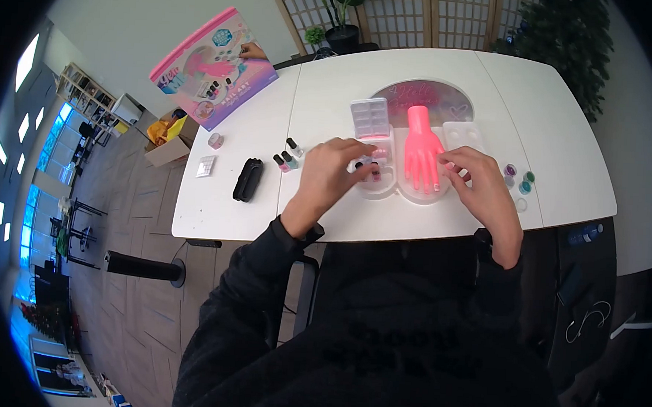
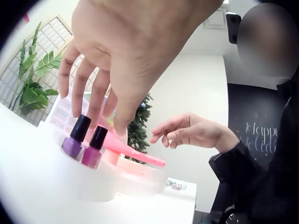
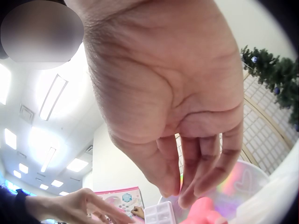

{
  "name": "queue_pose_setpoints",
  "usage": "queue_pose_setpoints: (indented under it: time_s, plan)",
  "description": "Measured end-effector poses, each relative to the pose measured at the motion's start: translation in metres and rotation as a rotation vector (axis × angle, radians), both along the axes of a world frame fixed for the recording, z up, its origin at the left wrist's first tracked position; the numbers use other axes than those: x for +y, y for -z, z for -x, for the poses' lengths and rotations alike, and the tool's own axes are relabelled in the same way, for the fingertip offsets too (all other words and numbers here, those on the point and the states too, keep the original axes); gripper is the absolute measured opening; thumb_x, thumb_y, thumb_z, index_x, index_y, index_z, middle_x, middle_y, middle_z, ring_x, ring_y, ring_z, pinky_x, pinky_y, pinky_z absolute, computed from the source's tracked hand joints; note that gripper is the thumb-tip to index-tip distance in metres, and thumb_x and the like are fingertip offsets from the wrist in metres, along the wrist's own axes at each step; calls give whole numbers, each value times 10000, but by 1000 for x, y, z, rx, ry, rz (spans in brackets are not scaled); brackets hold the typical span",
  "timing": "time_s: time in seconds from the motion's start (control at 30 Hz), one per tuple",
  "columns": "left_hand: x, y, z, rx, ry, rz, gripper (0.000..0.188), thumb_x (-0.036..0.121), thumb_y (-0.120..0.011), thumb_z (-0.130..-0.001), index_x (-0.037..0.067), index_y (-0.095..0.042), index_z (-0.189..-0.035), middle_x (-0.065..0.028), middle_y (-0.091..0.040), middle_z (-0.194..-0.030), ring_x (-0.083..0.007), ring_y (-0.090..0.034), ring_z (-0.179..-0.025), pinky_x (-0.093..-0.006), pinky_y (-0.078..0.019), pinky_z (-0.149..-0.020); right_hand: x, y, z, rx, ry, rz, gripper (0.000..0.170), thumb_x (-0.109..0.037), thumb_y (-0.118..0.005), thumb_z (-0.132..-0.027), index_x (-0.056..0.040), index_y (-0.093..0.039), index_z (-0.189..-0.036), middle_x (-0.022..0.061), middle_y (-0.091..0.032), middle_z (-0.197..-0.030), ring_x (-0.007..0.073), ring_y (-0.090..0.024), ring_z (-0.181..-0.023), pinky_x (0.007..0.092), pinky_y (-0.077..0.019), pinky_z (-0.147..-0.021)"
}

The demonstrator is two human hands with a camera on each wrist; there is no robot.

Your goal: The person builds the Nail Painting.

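Note:
A pink model hand [image 1: 420, 153] with its fingers toward the person lies on a white nail-art station [image 1: 423, 198]. My left hand [image 1: 329, 170] hovers over the station's left side, fingers stretched down and holding nothing visible. Just below it, a purple nail polish bottle [image 2: 74, 143] and a magenta nail polish bottle [image 2: 93, 150] stand in the station, dark caps up. On the other side, my right hand [image 1: 483, 184] is beside the model hand's thumb. Its fingers are loosely bent, with nothing visible between fingertips and thumb. Behind the left hand, a clear compartment lid [image 1: 370, 117] stands raised.
An iridescent panel [image 1: 460, 100] stands at the station's back. Several small glitter pots [image 1: 526, 187] lie to the right. Leftward are more polish bottles [image 1: 291, 159], a black case [image 1: 248, 179], a small jar [image 1: 215, 141], a clear square container [image 1: 205, 166] and the nail art box [image 1: 222, 73].

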State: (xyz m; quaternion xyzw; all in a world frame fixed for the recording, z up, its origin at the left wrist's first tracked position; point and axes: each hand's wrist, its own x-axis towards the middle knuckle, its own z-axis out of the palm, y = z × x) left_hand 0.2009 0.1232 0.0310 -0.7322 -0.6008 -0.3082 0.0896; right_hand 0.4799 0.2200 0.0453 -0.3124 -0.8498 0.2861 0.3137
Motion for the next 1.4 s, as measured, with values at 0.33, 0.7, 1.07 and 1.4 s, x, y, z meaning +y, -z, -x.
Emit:
queue_pose_setpoints:
  time_s: [0.33,0.7,1.07,1.4]
  plan:
    - [-13,-9,35,-383,-86,32,79,45,-834,-838,34,-793,-905,-69,-793,-876,-213,-760,-832,-326,-577,-797,2,3,2,-14,-4,23,285,59,-659,-896,24,-734,-1169,148,-726,-1052,279,-714,-881,361,-588,-762]
    - [-23,-9,77,-414,-273,8,134,68,-787,-907,-27,-768,-1000,-99,-807,-891,-176,-794,-879,-289,-585,-810,1,2,1,-22,-7,19,291,80,-661,-883,31,-734,-1161,153,-728,-1070,277,-716,-887,361,-593,-766]
    - [-3,19,131,-15,-585,247,204,231,-851,-814,105,-828,-973,-76,-799,-954,-300,-758,-873,-395,-588,-767,1,5,2,3,-13,7,276,84,-663,-883,34,-731,-1146,156,-724,-1055,283,-713,-876,364,-592,-763]
    - [1,-39,47,-275,-42,1,202,57,-843,-826,31,-799,-1021,-110,-790,-1005,-247,-755,-918,-350,-570,-790,2,3,-1,-11,13,8,252,31,-656,-913,31,-730,-1154,155,-724,-1050,288,-714,-878,371,-584,-755]
